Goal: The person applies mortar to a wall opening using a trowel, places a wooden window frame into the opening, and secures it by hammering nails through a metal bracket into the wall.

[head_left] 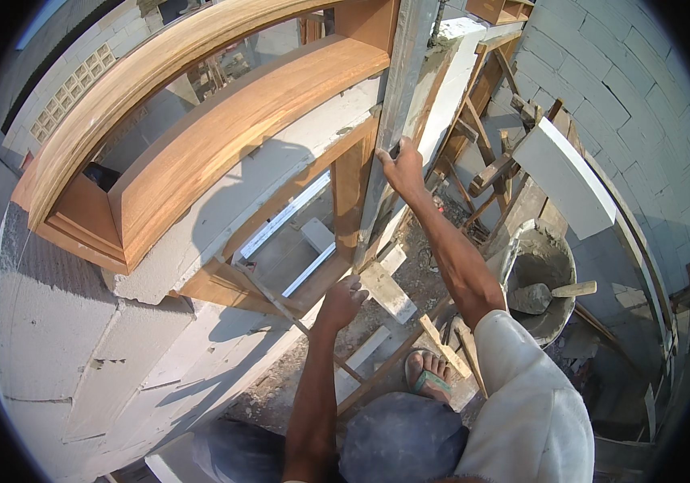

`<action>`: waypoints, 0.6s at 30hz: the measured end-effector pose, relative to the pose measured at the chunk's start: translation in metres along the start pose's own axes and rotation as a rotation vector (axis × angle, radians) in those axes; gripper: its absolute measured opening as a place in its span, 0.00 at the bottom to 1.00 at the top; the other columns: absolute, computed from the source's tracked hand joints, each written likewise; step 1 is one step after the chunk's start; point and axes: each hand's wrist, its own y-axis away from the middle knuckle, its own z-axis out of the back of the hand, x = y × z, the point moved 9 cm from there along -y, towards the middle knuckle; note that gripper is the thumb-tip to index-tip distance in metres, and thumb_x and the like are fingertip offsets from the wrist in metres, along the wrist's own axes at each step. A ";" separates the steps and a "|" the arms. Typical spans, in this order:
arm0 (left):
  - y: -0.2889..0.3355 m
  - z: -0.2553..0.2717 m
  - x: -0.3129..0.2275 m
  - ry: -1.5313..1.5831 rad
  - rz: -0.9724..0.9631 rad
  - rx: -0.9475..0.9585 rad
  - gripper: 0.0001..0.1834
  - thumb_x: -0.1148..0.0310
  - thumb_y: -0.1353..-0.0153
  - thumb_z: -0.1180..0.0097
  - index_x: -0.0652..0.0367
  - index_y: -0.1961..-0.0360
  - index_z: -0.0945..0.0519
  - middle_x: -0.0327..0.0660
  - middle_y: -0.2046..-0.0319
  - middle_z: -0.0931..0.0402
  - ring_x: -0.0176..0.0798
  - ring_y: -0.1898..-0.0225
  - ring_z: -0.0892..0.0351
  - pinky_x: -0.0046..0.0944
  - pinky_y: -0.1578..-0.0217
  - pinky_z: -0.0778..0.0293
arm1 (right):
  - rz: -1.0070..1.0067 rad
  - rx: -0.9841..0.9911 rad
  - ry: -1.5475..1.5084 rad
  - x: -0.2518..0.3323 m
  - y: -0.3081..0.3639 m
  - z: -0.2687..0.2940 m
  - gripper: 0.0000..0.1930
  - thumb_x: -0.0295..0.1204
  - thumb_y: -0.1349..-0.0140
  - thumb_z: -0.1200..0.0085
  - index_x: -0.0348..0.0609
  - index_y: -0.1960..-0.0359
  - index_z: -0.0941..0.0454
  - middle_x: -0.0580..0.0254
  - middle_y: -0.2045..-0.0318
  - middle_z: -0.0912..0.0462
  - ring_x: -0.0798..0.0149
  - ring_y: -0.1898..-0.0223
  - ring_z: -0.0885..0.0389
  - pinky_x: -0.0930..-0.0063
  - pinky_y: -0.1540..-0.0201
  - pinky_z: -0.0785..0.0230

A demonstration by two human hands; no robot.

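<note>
A long grey metal straightedge (396, 105) stands along the side of a wooden frame (351, 181) set in the block wall. My right hand (403, 167) is closed around its edge, partway up, with the arm stretched forward. Lower down, my left hand (342, 303) is curled closed near the foot of the frame, just below the straightedge's lower end. What its fingers hold, if anything, is hidden. Above the opening sits a curved wooden frame (256, 109) on a band of pale block.
At right, a bucket of mortar (568, 241) has a trowel (534, 298) lying in it. A white block (562, 177) rests on wooden scaffolding (496, 165). Block pieces (389, 291) and wood offcuts (444, 346) lie near my sandalled foot (428, 373). The block wall (63, 346) runs along the left.
</note>
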 end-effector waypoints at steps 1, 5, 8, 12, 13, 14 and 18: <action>0.001 0.010 -0.029 -0.025 -0.086 -0.032 0.25 0.65 0.33 0.36 0.68 0.38 0.20 0.61 0.46 0.15 0.58 0.45 0.13 0.49 0.42 0.21 | -0.016 -0.007 -0.009 -0.002 -0.001 0.002 0.19 0.34 0.36 0.30 0.31 0.53 0.21 0.40 0.65 0.13 0.43 0.64 0.12 0.54 0.57 0.22; 0.008 0.064 -0.117 -0.121 -0.452 -0.335 0.25 0.71 0.34 0.33 0.65 0.37 0.21 0.54 0.46 0.14 0.53 0.46 0.12 0.48 0.45 0.19 | -0.066 0.060 0.011 -0.006 -0.001 -0.007 0.20 0.33 0.36 0.31 0.30 0.52 0.25 0.30 0.57 0.16 0.29 0.54 0.16 0.44 0.50 0.24; 0.054 0.125 -0.265 -0.429 -0.812 -0.786 0.23 0.77 0.38 0.30 0.60 0.41 0.20 0.50 0.50 0.14 0.54 0.48 0.13 0.49 0.47 0.19 | -0.050 0.038 -0.034 -0.007 -0.001 0.003 0.20 0.33 0.36 0.32 0.31 0.52 0.25 0.30 0.57 0.17 0.28 0.54 0.16 0.43 0.50 0.24; 0.070 0.155 -0.362 -0.696 -0.948 -0.920 0.23 0.74 0.39 0.28 0.58 0.43 0.19 0.50 0.46 0.18 0.56 0.45 0.17 0.52 0.44 0.22 | -0.041 0.028 -0.021 -0.004 0.000 0.004 0.21 0.33 0.36 0.32 0.31 0.50 0.27 0.29 0.57 0.17 0.27 0.54 0.16 0.42 0.50 0.23; 0.065 0.156 -0.375 -0.834 -0.940 -0.949 0.24 0.74 0.40 0.27 0.57 0.42 0.19 0.50 0.44 0.19 0.57 0.44 0.18 0.54 0.42 0.23 | -0.048 0.024 -0.036 -0.008 0.001 0.003 0.21 0.33 0.36 0.32 0.31 0.50 0.27 0.29 0.57 0.17 0.27 0.54 0.16 0.42 0.50 0.23; 0.057 0.159 -0.381 -0.849 -0.943 -0.944 0.24 0.74 0.40 0.27 0.57 0.42 0.19 0.50 0.44 0.19 0.57 0.44 0.18 0.54 0.42 0.23 | -0.053 0.024 -0.044 -0.012 0.001 0.003 0.21 0.33 0.36 0.32 0.31 0.50 0.27 0.30 0.57 0.17 0.27 0.54 0.16 0.42 0.51 0.23; 0.019 0.171 -0.401 -1.009 -0.829 -0.831 0.31 0.62 0.36 0.28 0.62 0.36 0.23 0.55 0.41 0.21 0.62 0.40 0.21 0.55 0.39 0.25 | -0.071 0.026 -0.053 -0.007 0.004 0.003 0.21 0.33 0.37 0.32 0.31 0.50 0.27 0.31 0.56 0.17 0.27 0.54 0.16 0.41 0.52 0.22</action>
